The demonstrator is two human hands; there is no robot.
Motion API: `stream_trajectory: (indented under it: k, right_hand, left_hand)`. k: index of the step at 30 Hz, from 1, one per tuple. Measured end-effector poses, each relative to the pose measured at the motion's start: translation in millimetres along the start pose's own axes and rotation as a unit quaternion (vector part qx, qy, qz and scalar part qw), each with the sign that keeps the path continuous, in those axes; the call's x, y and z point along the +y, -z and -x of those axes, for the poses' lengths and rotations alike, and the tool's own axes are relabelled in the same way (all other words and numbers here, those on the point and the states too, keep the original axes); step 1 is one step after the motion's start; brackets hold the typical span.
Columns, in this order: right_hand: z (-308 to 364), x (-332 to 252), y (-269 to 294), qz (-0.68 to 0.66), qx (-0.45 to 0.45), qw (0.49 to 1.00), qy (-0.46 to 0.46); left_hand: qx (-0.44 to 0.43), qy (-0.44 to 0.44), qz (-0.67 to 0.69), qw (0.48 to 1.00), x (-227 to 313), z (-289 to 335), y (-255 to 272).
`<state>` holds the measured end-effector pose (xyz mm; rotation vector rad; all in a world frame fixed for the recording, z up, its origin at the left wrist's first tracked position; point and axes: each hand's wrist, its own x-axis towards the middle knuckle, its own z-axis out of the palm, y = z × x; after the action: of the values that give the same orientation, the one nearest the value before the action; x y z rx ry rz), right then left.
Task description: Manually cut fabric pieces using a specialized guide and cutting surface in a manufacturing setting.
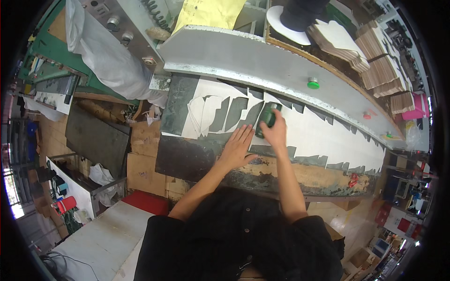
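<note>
My right hand [276, 129] is closed around a dark green, hand-sized block-like tool [270, 111], which stands on a white sheet [318, 136]; its underside is hidden. To the left, my left hand [236, 149] lies flat with fingers stretched out, fingertips at the sheet's near edge. The sheet has jagged edges and several curved cut-outs showing the dark board [187, 154] beneath. A fanned group of white cut pieces [202, 114] rests on the sheet's left part, beyond my left hand.
A grey metal beam [234, 51] with a green button [313, 83] runs along the far side of the board. Behind it, a shelf holds stacks of cut pieces [340, 44] and a black spool [302, 14]. Yellow paper [208, 13] lies at the top; a white-topped table [108, 234] stands lower left.
</note>
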<state>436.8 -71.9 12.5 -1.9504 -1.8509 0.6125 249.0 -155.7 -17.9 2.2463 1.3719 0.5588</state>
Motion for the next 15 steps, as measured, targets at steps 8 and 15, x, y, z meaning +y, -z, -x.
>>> stream_trajectory:
  k: [8,15]
  right_hand:
    - [77,38,32,-0.511,-0.085,0.855,-0.027]
    - [26,38,81,-0.076,-0.096,0.973,0.198]
  left_hand:
    - [0.114,0.092,0.439,0.886,55,-25,15]
    - [0.191,0.116,0.207,0.953,27,-12,-6]
